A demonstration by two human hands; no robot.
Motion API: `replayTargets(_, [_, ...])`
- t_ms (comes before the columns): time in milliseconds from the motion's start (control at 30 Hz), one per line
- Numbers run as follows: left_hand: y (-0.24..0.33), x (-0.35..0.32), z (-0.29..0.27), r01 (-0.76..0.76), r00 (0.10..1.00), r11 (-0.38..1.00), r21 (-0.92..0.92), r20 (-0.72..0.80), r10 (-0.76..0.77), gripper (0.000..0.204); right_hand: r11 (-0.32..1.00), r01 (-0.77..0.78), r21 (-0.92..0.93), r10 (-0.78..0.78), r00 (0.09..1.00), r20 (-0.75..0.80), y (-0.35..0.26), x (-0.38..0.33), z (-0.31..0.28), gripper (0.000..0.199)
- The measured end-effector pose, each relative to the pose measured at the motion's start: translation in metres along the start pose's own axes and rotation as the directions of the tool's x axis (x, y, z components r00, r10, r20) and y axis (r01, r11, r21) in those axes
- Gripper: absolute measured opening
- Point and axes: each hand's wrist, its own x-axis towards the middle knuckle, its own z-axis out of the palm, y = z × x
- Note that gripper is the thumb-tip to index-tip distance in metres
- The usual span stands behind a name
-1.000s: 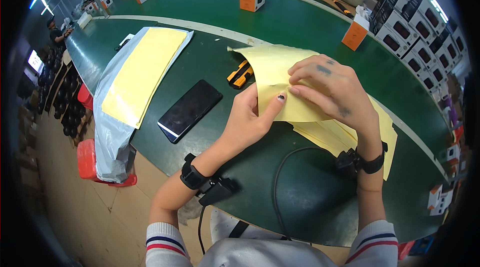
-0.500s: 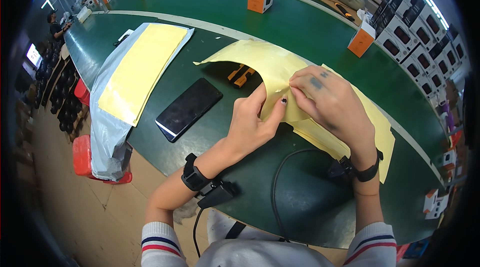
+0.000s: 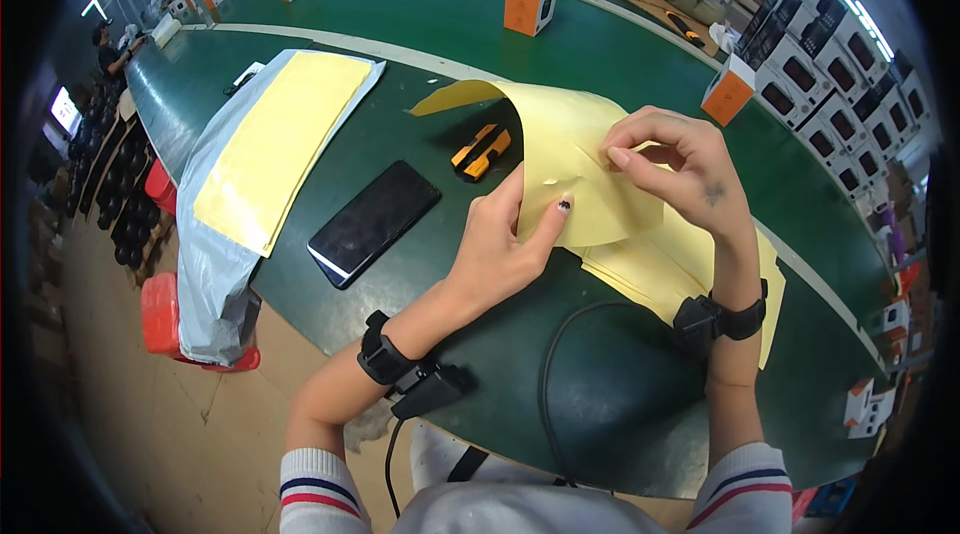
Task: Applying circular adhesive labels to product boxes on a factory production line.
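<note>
On a green bench point(image 3: 620, 404), right of a black phone point(image 3: 375, 224), the left hand point(image 3: 500, 249) has its fingers gripping a yellow sheet point(image 3: 572, 129); whether the right hand's point(image 3: 690, 169) do, cannot tell. Beyond the phone, orange-and-white boxes point(image 3: 530, 2); leftward, tan floor point(image 3: 250, 404).

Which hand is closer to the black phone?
Left. The left hand is just right of the black smartphone, holding the curled yellow sheet; the right hand is farther right, by the sheet's other side.

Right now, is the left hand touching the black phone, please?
Apart; the head view shows green tabletop between the left hand and the black phone.
</note>
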Motion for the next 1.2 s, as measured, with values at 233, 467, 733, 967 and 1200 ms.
replayTargets(233, [-0.006,-0.002,0.001,0.268,0.956,0.953,-0.144,0.16,-0.245,0.029,0.926,-0.126,0.356,0.219,0.947,-0.235,0.033,0.008,-0.023,0.017])
replayTargets(467, [-0.026,-0.014,0.01,0.755,0.643,0.625,-0.2,0.412,-0.645,0.033,0.985,-0.154,0.082,0.173,0.906,-0.387,0.093,0.093,-0.075,0.022])
replayTargets(733, [-0.024,-0.007,0.003,0.819,0.561,0.368,-0.44,0.482,-0.673,0.034,0.845,-0.108,-0.524,-0.159,0.885,-0.438,0.176,0.213,-0.091,0.022])
replayTargets(967, [-0.029,-0.01,0.003,0.846,0.523,0.346,-0.406,0.508,-0.684,0.034,0.736,0.103,-0.669,-0.316,0.926,-0.205,0.191,0.275,-0.068,0.016])
replayTargets(1200, [-0.027,-0.01,0.002,0.851,0.519,0.363,-0.379,0.507,-0.688,0.03,0.522,0.056,-0.851,-0.286,0.952,-0.113,0.226,0.29,-0.043,0.012])
